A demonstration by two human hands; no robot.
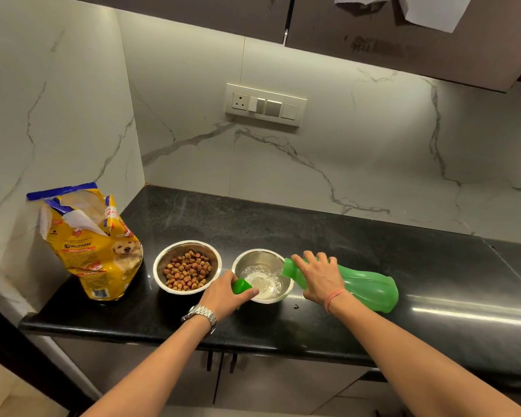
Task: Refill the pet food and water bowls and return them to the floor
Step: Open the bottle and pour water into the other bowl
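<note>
2 hands busy | R grip (319, 279) grasps tipped bottle (364, 285) over water bowl (263, 276) | L grip (227, 293) grasps cap (241, 286)

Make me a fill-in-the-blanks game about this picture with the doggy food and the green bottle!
1. The right hand tips the green bottle so that ____ pours into the right-hand bowl.
2. The left-hand bowl holds brown ____.
3. The left hand holds the bottle's green ____.
4. The picture on the yellow food bag shows a ____.

Missing words: water; kibble; cap; dog
</note>
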